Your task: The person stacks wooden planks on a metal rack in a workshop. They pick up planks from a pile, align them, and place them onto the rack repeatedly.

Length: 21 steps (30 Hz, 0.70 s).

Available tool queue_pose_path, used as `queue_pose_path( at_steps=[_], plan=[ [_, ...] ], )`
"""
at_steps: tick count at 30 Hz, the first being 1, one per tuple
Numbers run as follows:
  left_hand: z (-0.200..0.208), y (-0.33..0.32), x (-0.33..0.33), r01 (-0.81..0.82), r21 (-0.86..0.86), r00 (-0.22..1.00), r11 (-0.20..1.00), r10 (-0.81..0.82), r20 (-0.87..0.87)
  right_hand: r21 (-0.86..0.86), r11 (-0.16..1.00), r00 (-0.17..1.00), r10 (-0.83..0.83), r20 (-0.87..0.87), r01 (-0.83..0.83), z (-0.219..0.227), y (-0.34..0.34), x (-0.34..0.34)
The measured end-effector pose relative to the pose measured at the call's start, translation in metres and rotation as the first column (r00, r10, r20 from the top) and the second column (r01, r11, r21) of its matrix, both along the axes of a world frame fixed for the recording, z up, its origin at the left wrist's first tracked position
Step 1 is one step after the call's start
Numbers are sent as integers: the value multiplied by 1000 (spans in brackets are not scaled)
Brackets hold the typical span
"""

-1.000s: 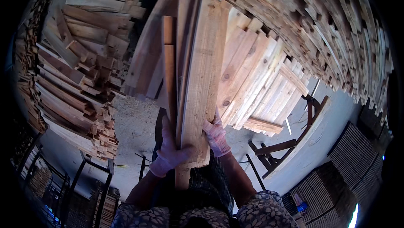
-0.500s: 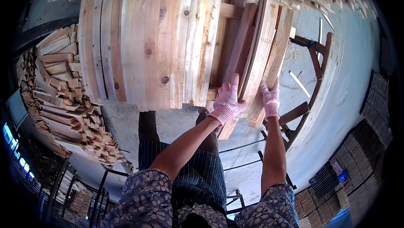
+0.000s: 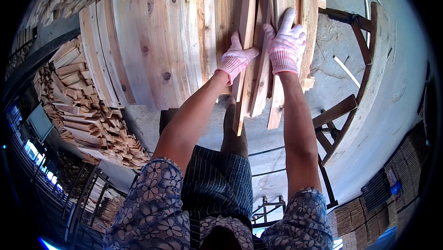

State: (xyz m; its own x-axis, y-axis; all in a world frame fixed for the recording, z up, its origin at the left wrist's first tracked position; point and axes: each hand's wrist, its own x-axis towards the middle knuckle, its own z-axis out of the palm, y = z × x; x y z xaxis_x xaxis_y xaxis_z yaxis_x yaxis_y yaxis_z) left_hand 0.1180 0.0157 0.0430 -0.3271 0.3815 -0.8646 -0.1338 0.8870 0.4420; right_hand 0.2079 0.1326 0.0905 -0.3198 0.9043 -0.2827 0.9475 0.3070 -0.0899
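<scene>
Wooden boards (image 3: 159, 54) form the wide stack ahead of you, near the top of the view, with a heap of short wood pieces (image 3: 92, 116) to its left and a wooden frame (image 3: 379, 61) standing on the floor (image 3: 397, 98) to its right. Progress, judged from the present lay: the left and middle of the top layer appear done, the boards lying side by side with fairly close joints. The right portion appears unfinished. A gap there exposes the lower layer (image 3: 226, 21), and the loose boards (image 3: 275, 107) sit skewed, their near ends uneven and jutting toward you.

Both your forearms reach forward, the left one (image 3: 196, 111) slanting inward to the right, the right one (image 3: 299, 125) nearly straight. Your right hand (image 3: 287, 47) lies palm down on the loose boards, fingers extended, not clenched. Your left hand (image 3: 236, 60) appears to grasp a narrow strip (image 3: 248, 10), thumb across it; the fingers underneath cannot be seen. The strip's near end projects beyond the stack.
</scene>
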Motion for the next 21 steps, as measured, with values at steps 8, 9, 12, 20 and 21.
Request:
queue_pose_path(
  at_steps=[8, 9, 12, 20, 21],
  plan=[
    [52, -16, -49, 91, -148, 863, 985, -152, -483, -176, 971, 970, -189, -154, 161, 5, -61, 59],
    [52, -9, -66, 225, -234, 748, 946, -321, -581, -63, 993, 990, -103, -94, 98, -1, -76, 65],
    [37, -2, -84, 178, -249, 779, 952, -291, -556, 106, 994, 999, -28, -44, 33, -20, -97, 61],
    [58, -100, -69, 38, -19, 849, 999, -42, -527, 91, 991, 994, -93, -51, 97, -21, -92, 65],
    [51, -113, -59, 19, 58, 811, 998, 18, -585, 73, 995, 992, -66, -112, 74, -20, -87, 68]
  ],
)
